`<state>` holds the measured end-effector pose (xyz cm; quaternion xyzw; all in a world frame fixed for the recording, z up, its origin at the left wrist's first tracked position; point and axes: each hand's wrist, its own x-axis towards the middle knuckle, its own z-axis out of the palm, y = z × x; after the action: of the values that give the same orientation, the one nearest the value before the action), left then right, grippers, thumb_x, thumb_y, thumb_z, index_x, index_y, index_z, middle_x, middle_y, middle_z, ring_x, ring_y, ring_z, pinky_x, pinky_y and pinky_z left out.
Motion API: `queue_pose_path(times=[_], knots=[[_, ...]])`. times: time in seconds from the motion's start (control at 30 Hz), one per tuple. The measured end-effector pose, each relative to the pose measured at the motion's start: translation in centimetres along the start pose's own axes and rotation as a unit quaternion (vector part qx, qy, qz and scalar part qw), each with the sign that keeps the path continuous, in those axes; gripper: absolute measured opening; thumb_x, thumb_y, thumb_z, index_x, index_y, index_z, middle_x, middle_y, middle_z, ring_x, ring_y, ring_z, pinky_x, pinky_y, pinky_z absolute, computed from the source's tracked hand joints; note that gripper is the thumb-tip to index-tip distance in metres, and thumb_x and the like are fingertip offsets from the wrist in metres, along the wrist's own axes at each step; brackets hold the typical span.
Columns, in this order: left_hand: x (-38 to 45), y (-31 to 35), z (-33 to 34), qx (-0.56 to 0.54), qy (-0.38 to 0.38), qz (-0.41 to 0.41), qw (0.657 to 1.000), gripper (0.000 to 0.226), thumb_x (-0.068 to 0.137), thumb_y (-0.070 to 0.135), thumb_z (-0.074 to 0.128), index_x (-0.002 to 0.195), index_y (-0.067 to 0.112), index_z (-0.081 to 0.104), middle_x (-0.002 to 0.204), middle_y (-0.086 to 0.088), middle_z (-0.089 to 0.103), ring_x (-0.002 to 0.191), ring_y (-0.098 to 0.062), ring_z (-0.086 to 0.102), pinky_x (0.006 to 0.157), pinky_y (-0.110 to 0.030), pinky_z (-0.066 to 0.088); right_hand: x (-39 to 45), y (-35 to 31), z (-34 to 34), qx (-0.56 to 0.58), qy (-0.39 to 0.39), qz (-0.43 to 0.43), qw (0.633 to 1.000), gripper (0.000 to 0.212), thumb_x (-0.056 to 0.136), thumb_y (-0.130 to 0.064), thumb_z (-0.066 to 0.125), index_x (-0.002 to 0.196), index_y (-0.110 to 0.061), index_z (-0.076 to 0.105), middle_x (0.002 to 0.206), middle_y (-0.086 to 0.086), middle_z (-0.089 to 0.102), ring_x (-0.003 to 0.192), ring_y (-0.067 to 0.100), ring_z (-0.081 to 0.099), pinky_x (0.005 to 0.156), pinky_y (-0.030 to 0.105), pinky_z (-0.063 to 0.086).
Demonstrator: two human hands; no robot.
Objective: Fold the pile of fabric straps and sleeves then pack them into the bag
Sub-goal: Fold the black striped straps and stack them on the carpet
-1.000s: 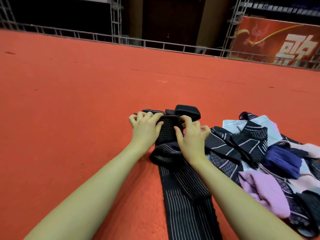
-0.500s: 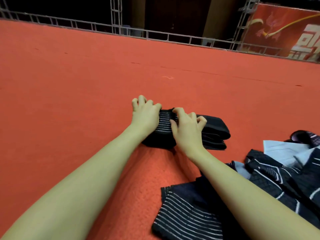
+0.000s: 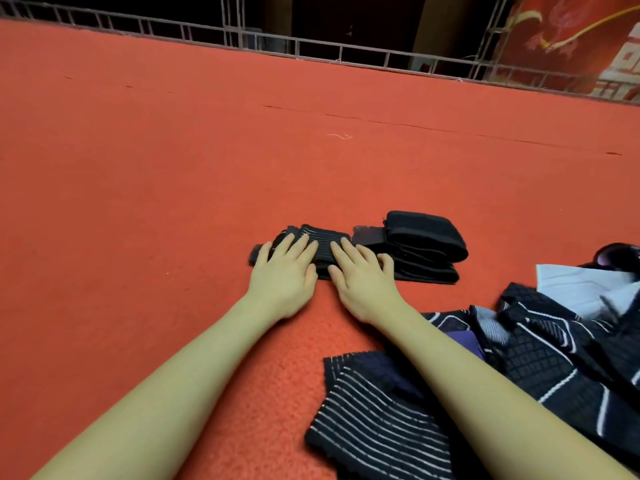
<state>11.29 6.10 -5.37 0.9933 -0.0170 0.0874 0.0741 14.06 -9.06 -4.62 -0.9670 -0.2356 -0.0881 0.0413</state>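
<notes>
From the head camera I see my left hand [image 3: 284,271] lying flat, fingers straight, pressing down on the left part of a folded black strap [image 3: 320,244] with thin white stripes. My right hand [image 3: 358,275] lies just beside it, fingers likewise extended and flat, pressing the strap's right part. Neither hand grips anything. The folded strap rests on the red carpet [image 3: 173,168], and touching its right end is a stack of folded black straps [image 3: 420,245].

Nearer to me, under my right forearm, a striped black sleeve [image 3: 374,420] lies spread on the carpet. To its right sits the unfolded pile of fabric [image 3: 561,344], dark pieces with white lines, a pale blue piece [image 3: 581,289] behind them. I see no bag here. A metal railing [image 3: 311,50] edges the far side of the carpet.
</notes>
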Motion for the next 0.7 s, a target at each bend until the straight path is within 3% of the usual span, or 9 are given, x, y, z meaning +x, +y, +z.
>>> queue_pose_path(times=[0.07,0.17,0.3,0.43,0.5,0.6,0.7], knots=[[0.0,0.3,-0.5,0.005,-0.017,-0.002,1.0,0.052,0.102,0.035,0.023,0.153,0.025,0.014,0.16,0.006,0.007,0.147,-0.015,0.001,0.117,-0.042,-0.002,-0.2,0.2,-0.4,0.025,-0.073,0.019,0.997,0.052,0.104,-0.042,0.019,0.153,-0.028,0.01,0.161,-0.007,0.005,0.145,0.02,0.01,0.112,0.043,0.008],[-0.5,0.8,-1.4,0.003,-0.021,-0.002,1.0,0.053,0.102,0.034,0.024,0.153,0.027,0.013,0.161,0.003,0.004,0.147,-0.018,0.0,0.117,-0.043,-0.003,-0.8,0.4,-1.7,0.037,-0.062,0.026,0.997,0.053,0.103,-0.043,0.022,0.153,-0.031,0.01,0.161,-0.007,0.004,0.144,0.022,0.013,0.112,0.042,0.01],[-3.1,2.3,-3.5,-0.039,-0.002,0.006,0.999,0.05,0.103,0.035,0.022,0.152,0.028,0.016,0.161,0.003,0.007,0.147,-0.016,0.001,0.116,-0.042,-0.002,-2.8,0.5,-4.1,0.01,0.086,0.012,0.996,0.048,0.101,-0.037,0.035,0.147,-0.021,0.032,0.154,-0.001,0.03,0.135,0.023,0.032,0.105,0.038,0.019],[-7.0,4.4,-5.6,-0.084,0.0,0.022,0.996,0.049,0.103,0.038,0.024,0.151,0.027,0.022,0.159,0.005,0.014,0.146,-0.014,0.005,0.114,-0.041,0.001,-6.7,0.6,-6.7,0.099,0.196,0.01,0.976,0.032,0.097,-0.026,0.05,0.125,-0.014,0.058,0.125,0.002,0.057,0.115,0.027,0.049,0.093,0.037,0.024],[-9.4,5.6,-6.6,-0.089,-0.005,0.028,0.996,0.048,0.102,0.039,0.028,0.149,0.027,0.028,0.157,0.006,0.02,0.145,-0.014,0.01,0.112,-0.04,0.005,-9.5,0.6,-7.4,0.148,0.202,0.006,0.968,0.03,0.096,-0.032,0.047,0.116,-0.016,0.062,0.112,-0.002,0.06,0.106,0.022,0.048,0.085,0.029,0.019],[-13.7,7.4,-7.2,-0.078,-0.009,0.05,0.996,0.046,0.101,0.041,0.034,0.144,0.026,0.037,0.152,0.007,0.031,0.139,-0.014,0.02,0.106,-0.035,0.009,-14.5,0.3,-7.7,0.178,0.18,-0.03,0.967,0.045,0.087,-0.048,0.036,0.106,-0.02,0.065,0.093,-0.012,0.057,0.093,0.014,0.046,0.076,0.025,0.015],[-17.9,8.7,-6.7,-0.087,0.011,0.07,0.994,0.041,0.099,0.038,0.041,0.138,0.026,0.045,0.147,0.01,0.038,0.134,-0.011,0.026,0.1,-0.03,0.013,-18.9,0.4,-7.0,0.184,0.142,-0.044,0.972,0.034,0.086,-0.04,0.045,0.107,-0.021,0.065,0.097,-0.01,0.062,0.096,0.016,0.051,0.076,0.028,0.017]])
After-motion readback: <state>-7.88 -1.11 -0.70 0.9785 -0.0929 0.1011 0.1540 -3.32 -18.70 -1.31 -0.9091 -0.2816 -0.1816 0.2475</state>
